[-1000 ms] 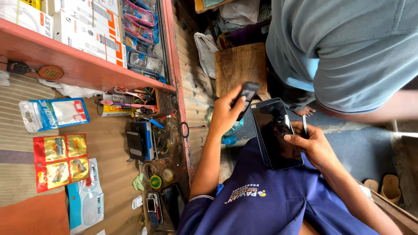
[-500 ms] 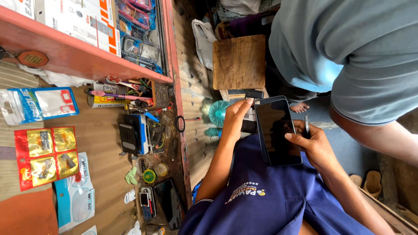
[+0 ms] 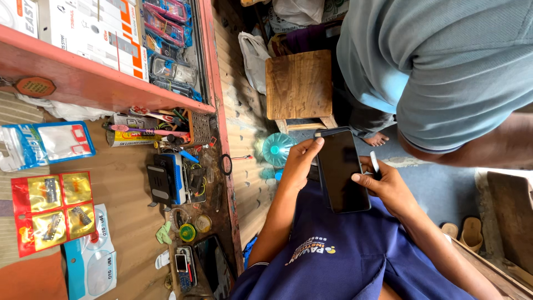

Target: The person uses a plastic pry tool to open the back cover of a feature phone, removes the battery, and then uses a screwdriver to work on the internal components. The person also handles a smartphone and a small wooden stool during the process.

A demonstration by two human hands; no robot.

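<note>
**Inspector:** Where is the handset?

**Onlooker:** The black smartphone sits over the seated person's lap, dark screen up, just below the wooden stool and just right of the green plastic bottle.

**Inspector:** Condition of each grip?

**Onlooker:** The left hand grips the smartphone's left edge, fingers curled round it. The right hand is closed on its right edge and also pinches a small white tool against that side.

**Inspector:** Surroundings, relative to the smartphone?

**Onlooker:** Left of it, the wooden counter carries a blue-and-black device, scattered tools and packaged parts. Above and right of it, a second person in a grey shirt stands close, one bare foot just beyond the smartphone's top corner.
</note>
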